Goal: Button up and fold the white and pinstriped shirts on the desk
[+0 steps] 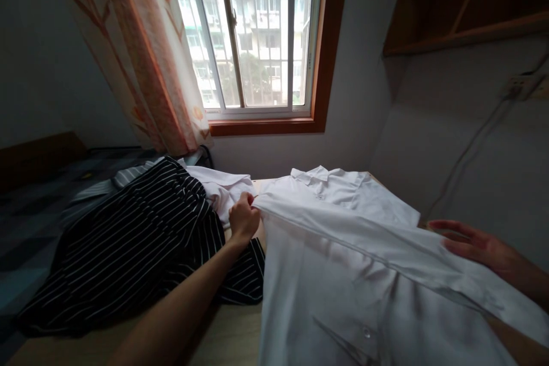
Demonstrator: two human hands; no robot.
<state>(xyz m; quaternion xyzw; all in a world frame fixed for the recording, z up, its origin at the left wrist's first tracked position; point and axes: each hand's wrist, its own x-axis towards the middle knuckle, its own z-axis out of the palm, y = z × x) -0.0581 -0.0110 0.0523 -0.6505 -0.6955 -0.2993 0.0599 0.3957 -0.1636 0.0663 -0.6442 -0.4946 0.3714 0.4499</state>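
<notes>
A white button-up shirt (343, 274) stretches across the near right, its upper edge raised between my hands. My left hand (245, 217) is closed on a corner of this white cloth. At the right, my right hand (476, 246) has its fingers stretched out and apart, lying against the far side of the raised cloth. Part of my right forearm is hidden by the fabric. Beyond the raised edge, a white collar (315, 174) and more white cloth lie flat. Whether this is the same shirt or a second one, I cannot tell.
A black garment with white stripes (137, 240) lies at the left, partly on the wooden table (231, 326). Another white garment (223, 183) sits behind it. A checked bed (26, 229) is at far left, a window with a curtain (146, 57) ahead, and a shelf (467, 34) upper right.
</notes>
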